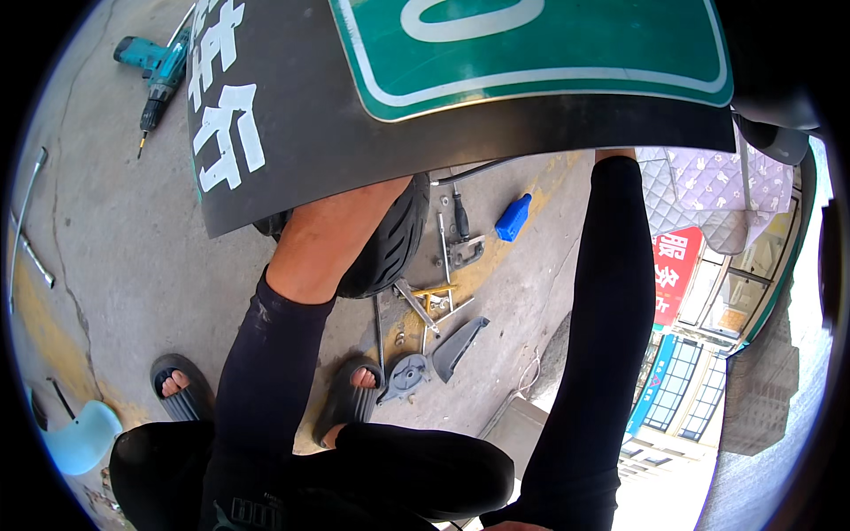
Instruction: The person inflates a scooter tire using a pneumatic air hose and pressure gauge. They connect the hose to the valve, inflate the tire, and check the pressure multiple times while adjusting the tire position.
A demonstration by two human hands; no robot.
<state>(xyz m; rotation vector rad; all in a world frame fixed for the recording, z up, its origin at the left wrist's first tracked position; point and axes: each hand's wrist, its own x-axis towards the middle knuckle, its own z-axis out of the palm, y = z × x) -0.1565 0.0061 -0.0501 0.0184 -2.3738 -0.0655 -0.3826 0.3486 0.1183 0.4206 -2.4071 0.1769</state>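
Note:
Both of my hands are hidden behind a dark, bendable sheet [312, 152] that bears white lettering and a green plate [531, 83] with a white border. My left forearm runs up under its lower edge, in front of a black tyre [392, 255]. Farther right, my right forearm, in a black sleeve, passes behind the same edge. What my fingers touch cannot be seen. On the ground beside the tyre lie a screwdriver [460, 216], a blue plastic bottle [513, 218], a metal bracket [467, 252] and a yellow-handled tool [435, 291].
A teal cordless drill [159, 70] with a bit lies at upper left. Long metal wrenches [26, 226] rest at the far left. Near my sandalled feet are a round grey cover [406, 375] and a curved dark plastic piece [458, 348]. A quilted cover [724, 179] hangs at right.

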